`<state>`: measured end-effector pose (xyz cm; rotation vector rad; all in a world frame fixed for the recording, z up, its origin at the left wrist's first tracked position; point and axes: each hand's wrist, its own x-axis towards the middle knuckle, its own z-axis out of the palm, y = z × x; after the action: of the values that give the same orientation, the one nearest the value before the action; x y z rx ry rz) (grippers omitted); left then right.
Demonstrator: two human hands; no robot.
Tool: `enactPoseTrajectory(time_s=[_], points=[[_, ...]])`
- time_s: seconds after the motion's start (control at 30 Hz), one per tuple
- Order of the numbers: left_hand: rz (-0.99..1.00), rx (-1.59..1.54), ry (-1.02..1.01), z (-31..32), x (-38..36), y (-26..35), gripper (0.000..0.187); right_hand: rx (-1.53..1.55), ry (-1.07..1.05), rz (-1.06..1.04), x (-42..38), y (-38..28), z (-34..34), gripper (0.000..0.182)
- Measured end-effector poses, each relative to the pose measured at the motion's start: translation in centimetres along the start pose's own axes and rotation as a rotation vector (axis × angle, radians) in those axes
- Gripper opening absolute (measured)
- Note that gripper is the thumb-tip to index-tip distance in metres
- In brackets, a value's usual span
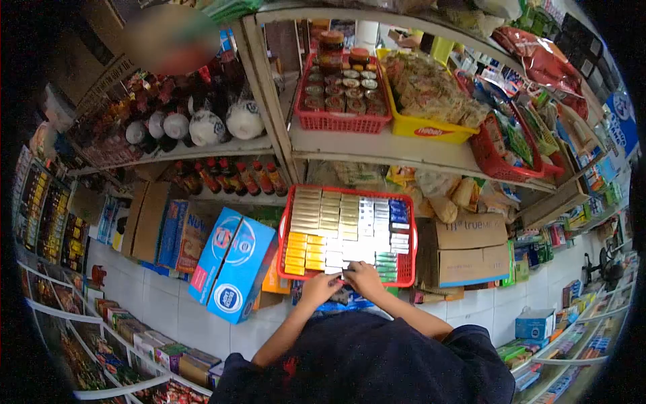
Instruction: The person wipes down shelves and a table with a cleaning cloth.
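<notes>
A red plastic basket [283, 232] in front of me holds rows of small boxes: gold ones [305, 210] at the back left, yellow ones [296, 252] at the front left, blue ones at the back right and green ones [386, 266] at the front right. Glare washes out the middle rows. My left hand [321, 288] is at the basket's front edge, fingers bent together. Just right of it, my right hand [364, 279] reaches over the front rim with curled fingers. Whatever either hand holds is too small to make out.
Behind the basket, a shelf [330, 145] bears a red basket of jars [343, 121] and a yellow basket [431, 129] of packets. A blue carton [232, 262] stands at left, a brown carton [473, 249] at right. Glass-fronted shelves flank the tiled floor.
</notes>
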<state>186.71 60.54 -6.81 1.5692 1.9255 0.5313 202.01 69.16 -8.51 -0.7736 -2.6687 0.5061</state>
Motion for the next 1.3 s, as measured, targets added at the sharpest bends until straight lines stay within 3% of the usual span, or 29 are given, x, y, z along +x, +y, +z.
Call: enactPoseTrajectory(time_s=[0.27,0.33,0.4,0.43,0.47,0.5,0.53,0.57,0.6,0.63,0.67,0.77,0.83,0.87,0.93,1.03,1.07,1.13,1.23,1.3], points=[[0.024,-0.034,0.047,1.0,-0.3,-0.9,0.037,0.061,-0.005,0.010,-1.1,-0.3,-0.1,0.030],[0.035,-0.033,0.056,0.4,-0.2,-1.2,0.037,0.140,-0.150,-0.002,1.3,0.3,-1.7,0.036],[-0.029,-0.427,0.056,-0.3,-1.2,-1.7,0.037,0.195,-0.038,-0.021,3.4,1.6,-3.2,0.034],[-0.034,-0.426,0.056,0.2,-1.5,-3.2,0.037,0.134,-0.108,0.024,4.9,3.1,-3.9,0.035],[-0.053,-0.444,0.137,1.2,-1.6,-5.3,0.037,0.171,-0.008,0.141,6.3,3.9,-5.2,0.043],[-0.076,-0.468,0.220,2.0,-2.1,-6.6,0.037,0.234,0.075,0.120,7.7,4.7,-7.5,0.052],[-0.127,-0.383,0.231,-0.6,-3.3,-4.7,0.037,-0.015,0.242,0.072,9.4,5.4,-8.8,0.056],[-0.183,-0.366,0.228,-1.0,-3.8,-5.2,0.038,-0.030,0.244,0.109,11.5,6.8,-10.5,0.056],[-0.201,-0.353,0.243,-1.3,-4.4,-5.5,0.039,0.143,0.286,0.110,13.8,7.8,-12.6,0.057],[-0.217,-0.338,0.258,-1.8,-4.8,-5.6,0.039,-0.007,0.389,0.094,15.4,8.6,-14.1,0.057],[-0.220,-0.329,0.268,-2.4,-5.3,-5.6,0.039,0.044,0.506,0.003,17.4,9.2,-15.5,0.046],[-0.237,-0.311,0.330,-3.3,-6.3,-5.3,0.041,-0.117,0.631,-0.013,23.2,12.3,-17.5,0.041],[-0.319,-0.348,0.302,-2.9,-7.2,-6.0,0.046,-0.228,0.465,0.213,26.5,11.6,-20.0,0.038],[-0.417,-0.277,0.307,-1.0,-7.6,-7.8,0.054,-0.221,0.468,0.182,28.1,11.7,-20.1,0.038],[-0.438,-0.274,0.329,-0.6,-8.8,-7.3,0.057,-0.484,0.373,0.379,30.8,12.5,-19.7,0.037],[-0.551,-0.199,0.380,0.3,-10.6,-7.1,0.066,-0.516,0.336,0.396,32.4,11.8,-20.3,0.036],[-0.527,-0.196,0.493,0.2,-11.0,-7.1,0.065,-0.562,0.280,0.589,33.3,10.5,-20.8,0.030],[-0.452,-0.217,0.750,1.4,-12.1,-8.7,0.067,-0.492,0.229,0.490,33.1,10.0,-22.2,0.028],[-0.523,-0.399,0.821,1.5,-13.8,-9.6,0.062,-0.560,0.131,0.363,34.4,13.3,-20.8,0.021],[-0.517,-0.397,0.796,-0.2,-14.6,-8.4,0.057,-0.494,0.329,0.209,33.5,12.8,-21.2,0.020]])
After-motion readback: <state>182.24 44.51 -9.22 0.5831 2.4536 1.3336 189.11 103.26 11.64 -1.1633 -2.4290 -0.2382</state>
